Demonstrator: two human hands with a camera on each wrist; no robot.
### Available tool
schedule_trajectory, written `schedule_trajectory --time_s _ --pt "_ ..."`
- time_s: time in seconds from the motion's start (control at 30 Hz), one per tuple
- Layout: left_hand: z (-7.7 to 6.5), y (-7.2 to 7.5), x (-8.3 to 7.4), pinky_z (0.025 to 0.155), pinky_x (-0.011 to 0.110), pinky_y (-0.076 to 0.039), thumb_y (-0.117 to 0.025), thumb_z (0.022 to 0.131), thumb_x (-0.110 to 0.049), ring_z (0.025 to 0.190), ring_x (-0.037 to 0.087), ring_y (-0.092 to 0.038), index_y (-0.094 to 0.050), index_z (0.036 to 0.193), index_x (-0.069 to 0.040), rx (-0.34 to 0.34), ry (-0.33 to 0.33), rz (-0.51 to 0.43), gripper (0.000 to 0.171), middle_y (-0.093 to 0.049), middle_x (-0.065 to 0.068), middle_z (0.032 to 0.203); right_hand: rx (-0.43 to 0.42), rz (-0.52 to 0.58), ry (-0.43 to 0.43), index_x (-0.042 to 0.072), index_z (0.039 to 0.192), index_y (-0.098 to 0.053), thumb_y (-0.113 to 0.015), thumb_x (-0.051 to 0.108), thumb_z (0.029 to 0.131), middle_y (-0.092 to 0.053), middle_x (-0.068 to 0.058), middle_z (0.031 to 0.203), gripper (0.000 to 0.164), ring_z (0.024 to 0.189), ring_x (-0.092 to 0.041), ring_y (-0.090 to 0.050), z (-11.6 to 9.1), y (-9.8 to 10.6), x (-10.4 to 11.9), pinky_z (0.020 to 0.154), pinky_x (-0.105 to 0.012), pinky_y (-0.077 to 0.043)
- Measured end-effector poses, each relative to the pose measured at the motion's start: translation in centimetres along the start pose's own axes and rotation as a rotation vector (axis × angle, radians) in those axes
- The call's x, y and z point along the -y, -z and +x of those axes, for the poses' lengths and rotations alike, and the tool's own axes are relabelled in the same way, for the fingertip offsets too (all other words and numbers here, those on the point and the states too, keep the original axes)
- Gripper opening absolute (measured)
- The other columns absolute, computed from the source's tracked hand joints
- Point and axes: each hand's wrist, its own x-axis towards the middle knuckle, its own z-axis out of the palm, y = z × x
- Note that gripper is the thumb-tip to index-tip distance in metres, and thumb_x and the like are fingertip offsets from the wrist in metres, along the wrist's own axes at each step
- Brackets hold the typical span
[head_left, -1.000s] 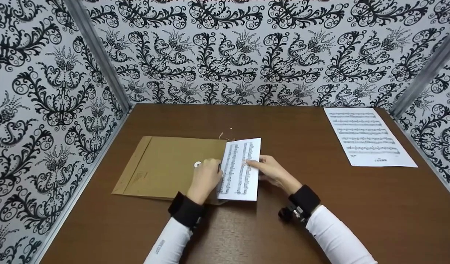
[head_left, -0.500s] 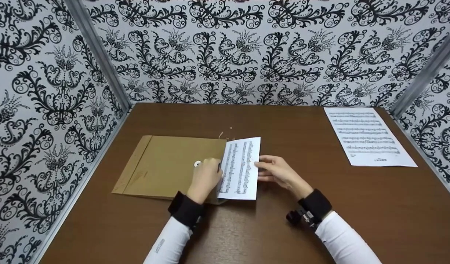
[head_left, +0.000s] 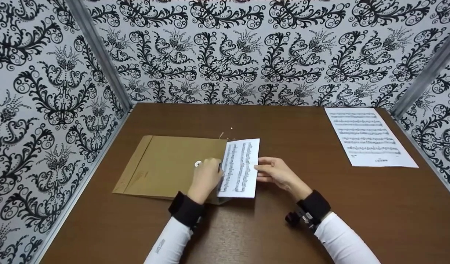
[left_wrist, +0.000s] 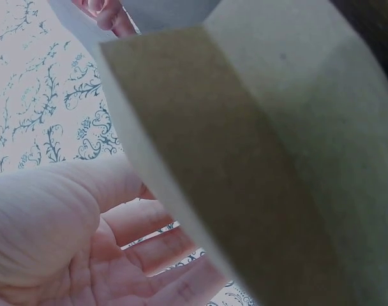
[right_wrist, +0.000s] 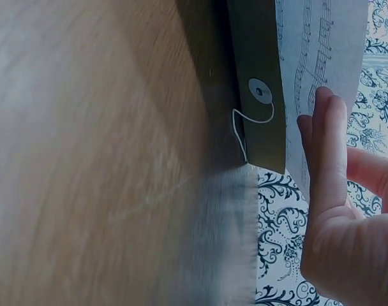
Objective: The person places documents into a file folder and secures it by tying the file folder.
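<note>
A brown paper envelope [head_left: 173, 161] lies on the table, its open end toward the right. My left hand [head_left: 206, 178] grips the upper layer at that open end; in the left wrist view the thumb and fingers sit at the envelope's edge [left_wrist: 207, 127]. A sheet of music [head_left: 239, 168] sticks out of the opening, its left part hidden inside. My right hand [head_left: 280, 174] holds the sheet's right edge, thumb on top and fingers beneath. The right wrist view shows those fingers extended along the sheet's underside, near a white button [right_wrist: 260, 91] with a string on the envelope.
Another printed music sheet [head_left: 372, 137] lies flat at the table's back right. Patterned walls [head_left: 239, 51] enclose the brown table [head_left: 283, 128] at the back and sides. A small white button [head_left: 198, 164] shows on the envelope beside my left hand.
My right hand has shifted back from the sheet's face to its right edge. The sheet has slid slightly left. My left hand and the envelope stay in place.
</note>
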Motion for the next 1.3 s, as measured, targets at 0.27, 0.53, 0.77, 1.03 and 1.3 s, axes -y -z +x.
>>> schedule_trajectory --time_s 0.27,0.53,0.77,1.03,1.3 --pt "0.0 0.1 -0.1 0.063 0.048 -0.056 -0.071 0.087 -0.004 0.077 0.036 -0.073 -0.069 0.076 -0.003 -0.038 -0.05 0.013 0.011 -0.075 0.017 0.084 -0.005 0.01 0.009 -0.017 0.144 -0.041 -0.058 0.004 0.099 -0.075 0.004 0.09 0.052 0.077 -0.005 -0.074 0.4 -0.6 0.1 0.074 -0.02 -0.062" --pt "0.0 0.2 0.0 0.063 0.047 -0.055 -0.07 0.088 -0.003 0.076 0.035 -0.072 -0.067 0.075 -0.003 -0.012 -0.033 -0.004 0.013 -0.074 0.017 0.083 -0.019 0.026 0.018 -0.017 0.144 -0.041 -0.057 0.002 0.099 -0.074 0.003 0.09 0.052 0.076 -0.005 -0.073 1.1 -1.5 -0.2 0.074 -0.02 -0.062" --pt "-0.1 0.1 0.0 0.06 0.044 -0.054 -0.069 0.089 -0.003 0.071 0.033 -0.071 -0.069 0.076 -0.003 -0.022 -0.043 -0.012 0.013 -0.074 0.016 0.081 -0.021 0.038 0.024 -0.018 0.143 -0.042 -0.058 0.001 0.098 -0.073 0.002 0.089 0.051 0.075 -0.005 -0.072 1.5 -2.0 -0.3 0.074 -0.021 -0.062" --pt "0.0 0.1 0.0 0.06 0.044 -0.053 -0.068 0.088 -0.002 0.071 0.033 -0.07 -0.067 0.075 -0.003 -0.018 -0.035 -0.014 0.013 -0.073 0.016 0.081 -0.019 0.029 0.022 -0.018 0.142 -0.043 -0.058 0.001 0.098 -0.073 0.001 0.091 0.05 0.077 -0.006 -0.072 2.0 -2.5 -0.4 0.075 -0.021 -0.062" --pt "0.0 0.2 0.1 0.062 0.046 -0.055 -0.066 0.089 -0.003 0.076 0.036 -0.072 -0.067 0.075 -0.003 -0.007 -0.03 -0.002 0.014 -0.074 0.018 0.084 -0.015 0.04 0.009 -0.017 0.142 -0.043 -0.057 0.0 0.099 -0.073 0.001 0.091 0.048 0.077 -0.006 -0.073 2.3 -2.8 -0.5 0.075 -0.02 -0.062"
